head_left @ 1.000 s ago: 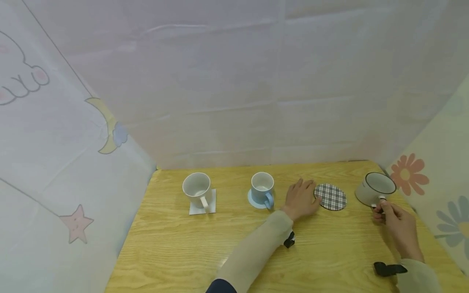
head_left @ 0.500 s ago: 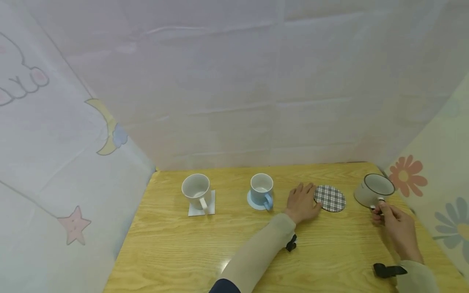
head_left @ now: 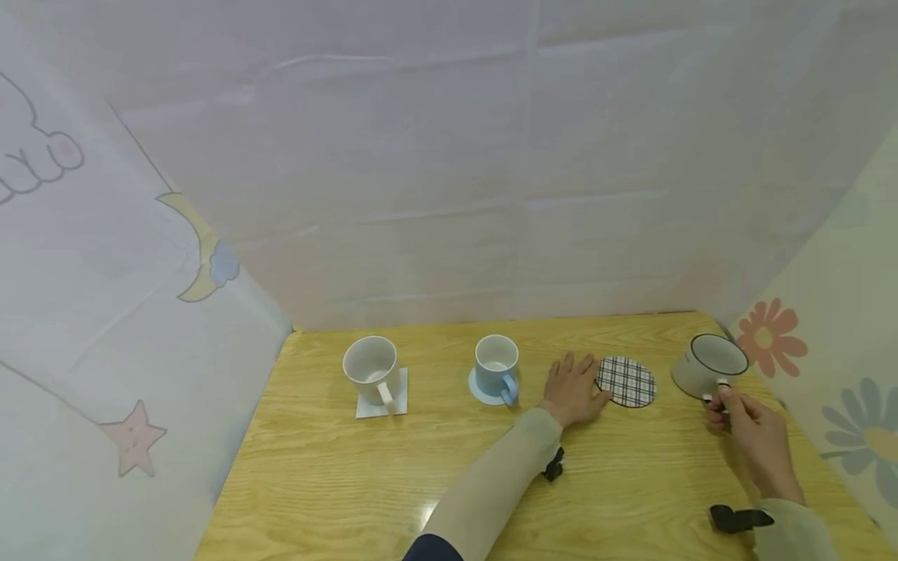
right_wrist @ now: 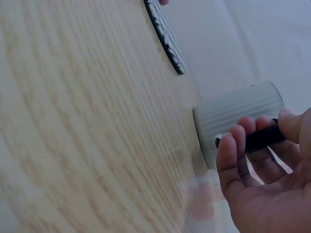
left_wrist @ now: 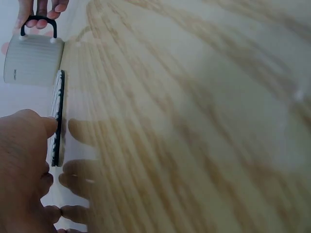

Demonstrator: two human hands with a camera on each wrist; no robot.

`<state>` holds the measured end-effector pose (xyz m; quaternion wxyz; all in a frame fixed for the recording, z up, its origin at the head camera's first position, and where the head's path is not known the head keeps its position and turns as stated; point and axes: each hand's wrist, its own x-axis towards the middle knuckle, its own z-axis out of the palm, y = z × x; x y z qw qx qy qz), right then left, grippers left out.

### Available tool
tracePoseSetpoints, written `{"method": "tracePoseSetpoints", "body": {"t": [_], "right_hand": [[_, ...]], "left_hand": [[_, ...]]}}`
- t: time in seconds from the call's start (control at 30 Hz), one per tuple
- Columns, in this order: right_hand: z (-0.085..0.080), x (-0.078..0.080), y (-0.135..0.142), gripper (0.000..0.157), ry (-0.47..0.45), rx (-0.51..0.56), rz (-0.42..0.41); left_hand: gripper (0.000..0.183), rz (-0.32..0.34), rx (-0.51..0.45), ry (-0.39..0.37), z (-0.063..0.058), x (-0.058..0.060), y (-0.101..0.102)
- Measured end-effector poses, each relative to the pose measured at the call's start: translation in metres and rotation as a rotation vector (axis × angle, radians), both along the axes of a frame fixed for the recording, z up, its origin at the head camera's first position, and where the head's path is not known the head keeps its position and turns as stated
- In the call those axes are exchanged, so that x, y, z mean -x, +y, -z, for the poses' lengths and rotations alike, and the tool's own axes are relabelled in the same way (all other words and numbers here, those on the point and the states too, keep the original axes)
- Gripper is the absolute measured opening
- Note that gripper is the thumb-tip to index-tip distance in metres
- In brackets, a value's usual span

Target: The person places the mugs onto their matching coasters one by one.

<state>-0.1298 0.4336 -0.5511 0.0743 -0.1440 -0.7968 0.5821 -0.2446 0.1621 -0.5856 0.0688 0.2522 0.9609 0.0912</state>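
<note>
My right hand grips the black handle of a whitish mug with a dark rim, at the table's right side. Ribbed sides show on this mug in the right wrist view; its base is at the tabletop. To its left lies a round black-and-white checked coaster, with bare table between them. My left hand rests on the table at the coaster's left edge, fingers extended. In the left wrist view its thumb touches the edge of the coaster.
On the wooden table, a small white-and-blue mug stands on a round light-blue coaster. Farther left a larger white mug stands on a square white coaster. Printed sheets wall the back and sides.
The whole head view shifts slightly left and down. Both hands, the mugs and the coasters keep about the same places relative to each other.
</note>
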Motion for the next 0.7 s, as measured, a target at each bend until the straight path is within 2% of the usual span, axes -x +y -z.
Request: {"method": "tracePoseSetpoints", "body": {"t": [0.23,0.4,0.6,0.7], "right_hand": [[0.0032,0.0011,0.0007,0.048,0.026,-0.002,0.0],[0.0048,0.0024,0.0006,0.051,0.025,-0.013,0.0],[0.0056,0.0026,0.002,0.053,0.028,-0.01,-0.005],[0.0053,0.0025,0.003,0.054,0.023,-0.025,-0.001]], "left_hand": [[0.068,0.016,0.006,0.011,-0.0032,-0.0018,-0.0034],[0.069,0.033,0.016,-0.006,-0.0031,-0.0002,-0.0029],[0.069,0.061,0.037,0.032,-0.0084,-0.0012,-0.0035],[0.07,0.07,0.062,0.018,-0.0072,-0.0007,-0.0021]]}}
